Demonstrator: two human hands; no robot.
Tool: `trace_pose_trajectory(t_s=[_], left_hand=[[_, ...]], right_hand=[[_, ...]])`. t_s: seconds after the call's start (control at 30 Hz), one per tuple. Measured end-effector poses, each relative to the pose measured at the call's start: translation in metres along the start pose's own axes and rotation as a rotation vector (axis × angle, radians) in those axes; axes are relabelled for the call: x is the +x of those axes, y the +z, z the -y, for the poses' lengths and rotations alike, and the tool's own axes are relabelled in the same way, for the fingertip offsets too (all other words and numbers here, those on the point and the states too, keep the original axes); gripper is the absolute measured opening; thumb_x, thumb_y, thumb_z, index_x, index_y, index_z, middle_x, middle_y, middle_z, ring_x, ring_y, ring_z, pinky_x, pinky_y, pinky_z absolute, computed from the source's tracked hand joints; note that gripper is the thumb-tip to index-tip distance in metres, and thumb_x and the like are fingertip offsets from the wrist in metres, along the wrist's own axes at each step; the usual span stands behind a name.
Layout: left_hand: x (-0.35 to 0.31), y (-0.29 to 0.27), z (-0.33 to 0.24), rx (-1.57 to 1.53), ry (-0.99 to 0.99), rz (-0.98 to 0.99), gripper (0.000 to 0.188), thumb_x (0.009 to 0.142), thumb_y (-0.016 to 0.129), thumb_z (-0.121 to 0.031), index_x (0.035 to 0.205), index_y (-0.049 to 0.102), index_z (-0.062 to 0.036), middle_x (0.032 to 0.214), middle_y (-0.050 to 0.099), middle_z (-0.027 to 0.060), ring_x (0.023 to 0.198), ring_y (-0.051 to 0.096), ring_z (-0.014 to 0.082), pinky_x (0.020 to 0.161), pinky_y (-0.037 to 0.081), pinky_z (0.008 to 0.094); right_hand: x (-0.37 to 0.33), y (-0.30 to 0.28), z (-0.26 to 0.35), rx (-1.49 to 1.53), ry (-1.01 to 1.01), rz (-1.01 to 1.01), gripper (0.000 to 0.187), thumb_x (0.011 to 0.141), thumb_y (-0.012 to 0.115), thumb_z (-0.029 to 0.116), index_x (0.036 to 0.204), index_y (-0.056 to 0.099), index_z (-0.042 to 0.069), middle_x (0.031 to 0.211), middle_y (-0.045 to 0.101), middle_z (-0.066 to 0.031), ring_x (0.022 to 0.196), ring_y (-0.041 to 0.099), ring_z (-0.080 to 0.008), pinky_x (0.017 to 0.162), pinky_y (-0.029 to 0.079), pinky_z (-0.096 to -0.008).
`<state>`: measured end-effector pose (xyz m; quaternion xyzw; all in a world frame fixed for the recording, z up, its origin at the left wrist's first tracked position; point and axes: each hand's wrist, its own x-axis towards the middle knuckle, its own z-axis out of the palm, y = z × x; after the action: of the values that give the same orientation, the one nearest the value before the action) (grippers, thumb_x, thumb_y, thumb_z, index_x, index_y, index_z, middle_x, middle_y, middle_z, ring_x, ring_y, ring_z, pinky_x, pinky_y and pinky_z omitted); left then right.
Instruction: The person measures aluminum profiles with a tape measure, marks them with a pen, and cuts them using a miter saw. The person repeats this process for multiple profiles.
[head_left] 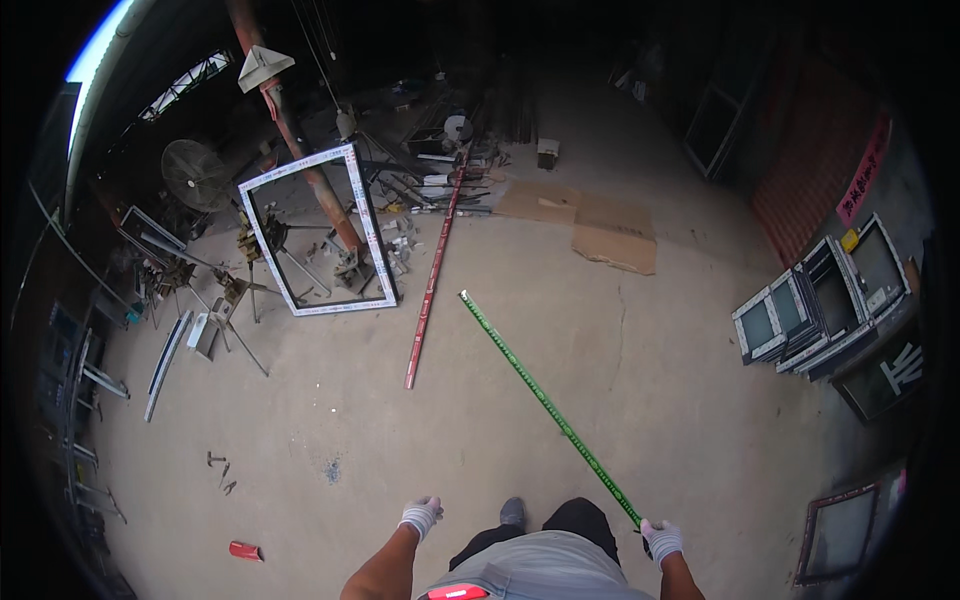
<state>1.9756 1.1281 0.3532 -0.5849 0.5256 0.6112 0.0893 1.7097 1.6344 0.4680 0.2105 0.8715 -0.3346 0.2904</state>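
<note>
My right hand (661,540), in a pale work glove with bare fingertips, is closed around a tape measure. Its long green blade (545,402) reaches out from the hand, slanting forward and to the left over the concrete floor. The tape's case is mostly hidden by my fingers. My left hand (422,514), gloved the same way, hangs in front of my left side with its fingers curled and nothing visible in them. A long red bar (430,290) lies on the floor to the left of the blade's far end.
A window frame (371,222) with white film stands by a rusty post (335,210) at the left. Cardboard (612,232) lies ahead. Framed panels (790,318) lean at the right. A hammer (216,459) and a red object (245,551) lie at the lower left.
</note>
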Motion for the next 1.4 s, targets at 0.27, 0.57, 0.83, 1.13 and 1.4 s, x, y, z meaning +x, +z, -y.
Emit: trace_pose_trajectory(t_s=[0.27,0.57,0.83,1.13,1.4], left_hand=[[0.116,0.048,-0.289,-0.130,0.185,0.011,0.040,0.102,0.063,-0.034,0.122,0.067,0.0003,0.102,0.075,0.0118,0.085,0.071,0.0195,0.072,0.055,0.0312],[0.222,0.051,-0.355,0.187,-0.262,0.015,0.040,0.097,0.062,-0.033,0.121,0.067,-0.0021,0.100,0.078,0.0125,0.083,0.075,0.0234,0.071,0.058,0.0377],[0.352,0.059,-0.561,-0.228,-0.215,-0.102,0.031,0.097,0.063,-0.025,0.117,0.067,-0.0020,0.095,0.076,0.0148,0.084,0.075,0.0263,0.072,0.059,0.0402],[0.568,0.054,-0.816,0.015,-0.134,0.029,0.032,0.094,0.063,-0.030,0.104,0.074,-0.0021,0.091,0.077,0.0106,0.075,0.072,0.0196,0.065,0.054,0.0361],[0.678,0.056,-1.177,-0.120,0.302,-0.014,0.032,0.097,0.061,-0.029,0.108,0.071,-0.0009,0.086,0.074,0.0090,0.068,0.067,0.0172,0.062,0.052,0.0319]], right_hand=[[0.130,0.029,0.178,0.072,0.064,0.037,0.036,0.088,0.084,0.037,0.083,0.071,0.004,0.064,0.062,-0.0043,0.052,0.056,-0.0153,0.049,0.046,-0.0356],[0.311,0.049,0.476,0.116,-0.013,0.089,0.034,0.089,0.083,0.031,0.081,0.067,0.001,0.059,0.059,-0.0047,0.048,0.055,-0.0154,0.045,0.044,-0.0353],[0.448,0.076,0.740,0.075,-0.255,0.059,0.033,0.090,0.083,0.027,0.078,0.065,0.002,0.059,0.059,-0.0034,0.046,0.053,-0.0137,0.042,0.041,-0.0332],[0.518,0.147,0.921,0.141,-0.083,0.081,0.031,0.091,0.083,0.027,0.081,0.067,0.002,0.060,0.059,-0.0028,0.047,0.052,-0.0128,0.043,0.041,-0.0323],[0.588,0.160,1.079,0.121,-0.013,0.010,0.035,0.091,0.082,0.027,0.073,0.062,0.004,0.053,0.056,-0.0023,0.039,0.049,-0.0147,0.039,0.039,-0.0335]])
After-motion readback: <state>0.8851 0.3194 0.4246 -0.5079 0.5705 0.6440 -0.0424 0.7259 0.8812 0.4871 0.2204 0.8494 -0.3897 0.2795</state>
